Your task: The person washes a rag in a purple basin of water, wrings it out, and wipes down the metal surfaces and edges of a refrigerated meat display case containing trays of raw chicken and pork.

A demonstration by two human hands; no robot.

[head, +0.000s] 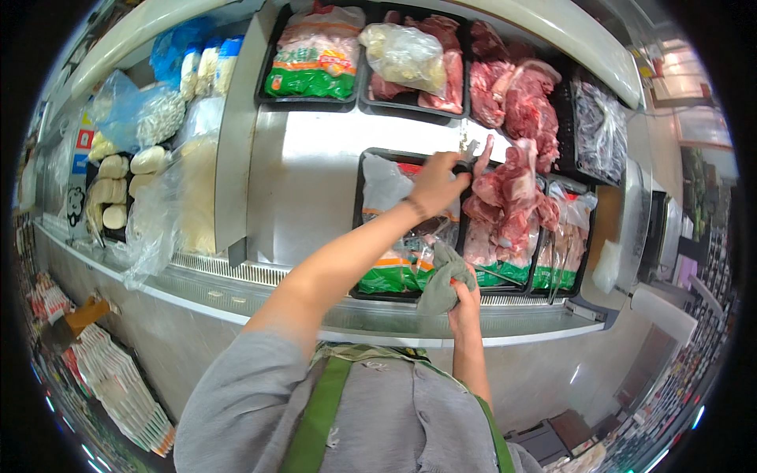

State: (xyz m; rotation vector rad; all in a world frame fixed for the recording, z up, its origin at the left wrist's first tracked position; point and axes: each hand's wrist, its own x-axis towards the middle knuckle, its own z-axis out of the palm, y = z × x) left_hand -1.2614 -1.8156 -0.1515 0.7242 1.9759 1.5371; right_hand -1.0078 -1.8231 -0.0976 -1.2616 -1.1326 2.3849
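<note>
My left hand (pixel 439 184) reaches across a black plastic tray (pixel 359 195), its thumb and fingers curled around the far right corner of the rim. Bagged meat in green-and-clear packaging (pixel 384 272) lies in that tray. Bunched in my right hand (pixel 464 295) is a grey-green cloth (pixel 442 278), held over the tray's near right corner. Just right of my left hand, raw bone-in meat (pixel 508 195) rests on top of another bagged pack (pixel 488 254). My fingertips on the cloth are partly hidden by its folds.
Behind are trays with a green-bottomed bag (pixel 316 53), a clear bag (pixel 408 56) on meat, and raw cuts (pixel 532 112). Metal tongs (pixel 556 260) lie on the right-hand pack. An upright divider (pixel 236 130) stands left, beyond the steel case floor (pixel 307 195). The ledge (pixel 378 322) runs in front.
</note>
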